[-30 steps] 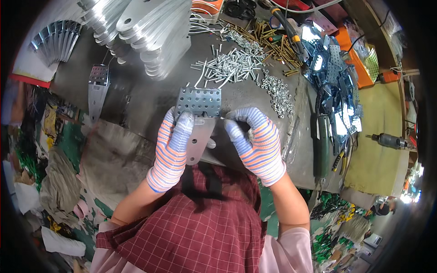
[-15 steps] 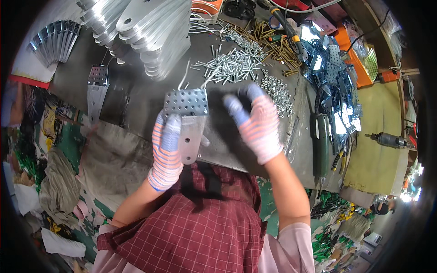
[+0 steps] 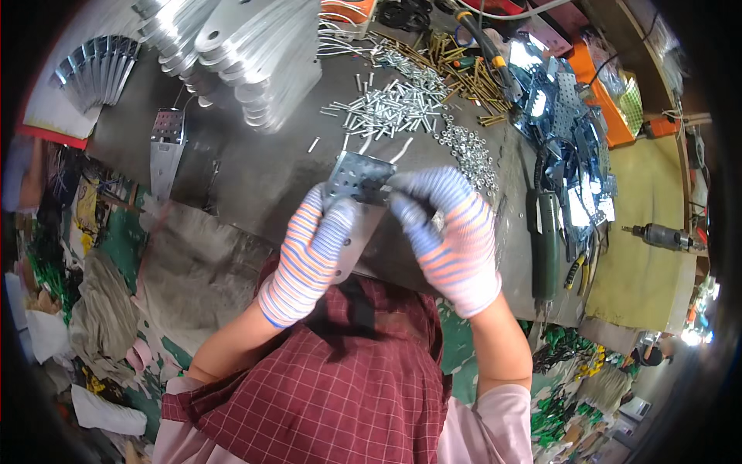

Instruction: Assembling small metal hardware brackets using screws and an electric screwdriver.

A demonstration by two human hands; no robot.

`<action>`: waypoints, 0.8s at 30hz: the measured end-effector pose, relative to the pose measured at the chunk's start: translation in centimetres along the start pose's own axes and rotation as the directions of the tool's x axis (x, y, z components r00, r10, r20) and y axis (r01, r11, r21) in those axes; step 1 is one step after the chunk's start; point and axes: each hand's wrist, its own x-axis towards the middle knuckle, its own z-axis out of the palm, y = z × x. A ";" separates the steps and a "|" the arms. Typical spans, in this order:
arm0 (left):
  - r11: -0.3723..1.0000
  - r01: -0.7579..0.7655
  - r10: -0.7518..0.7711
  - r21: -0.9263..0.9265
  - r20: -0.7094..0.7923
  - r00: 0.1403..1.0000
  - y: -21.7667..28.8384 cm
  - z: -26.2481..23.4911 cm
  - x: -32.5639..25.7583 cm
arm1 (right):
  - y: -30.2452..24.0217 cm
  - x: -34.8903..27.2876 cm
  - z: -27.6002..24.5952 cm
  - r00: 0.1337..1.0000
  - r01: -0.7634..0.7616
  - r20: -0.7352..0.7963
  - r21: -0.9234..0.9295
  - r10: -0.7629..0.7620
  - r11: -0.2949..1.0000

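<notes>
My left hand [image 3: 309,255], in a striped knit glove, grips a perforated grey metal bracket [image 3: 357,179] and holds it up over the near edge of the metal workbench [image 3: 255,166]. My right hand [image 3: 448,232], gloved the same way, pinches the bracket's right edge with its fingertips; whether it also holds a small bolt there I cannot tell. Just beyond the bracket lies a heap of silver bolts [image 3: 390,108], with a pile of small nuts [image 3: 468,151] to its right.
Stacked flat metal plates [image 3: 247,46] fill the far left of the bench. A second perforated bracket [image 3: 166,151] lies at the left. Brass-coloured screws [image 3: 464,81], shiny brackets [image 3: 564,124], a green-handled tool [image 3: 545,247] and a drill [image 3: 657,236] sit at the right.
My right hand reached out toward the bolt heap half a second ago and has come back to the bracket's right edge. The left hand has kept hold of the bracket, now tilted slightly.
</notes>
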 end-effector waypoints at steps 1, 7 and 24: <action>0.997 0.044 -0.047 0.066 0.039 0.998 0.3 0.7 -0.2 | -0.2 -0.5 0.3 0.997 0.062 -0.043 0.012 -0.061 0.998; 0.855 -0.178 0.159 0.488 0.080 0.984 0.1 3.3 -0.4 | 0.4 -2.2 0.1 0.993 -0.058 -0.098 0.140 0.072 0.989; 0.965 0.260 -0.226 -0.038 0.382 0.896 -0.9 8.3 -1.0 | 2.9 -8.7 -0.8 0.981 -0.131 -0.171 -0.253 0.089 0.959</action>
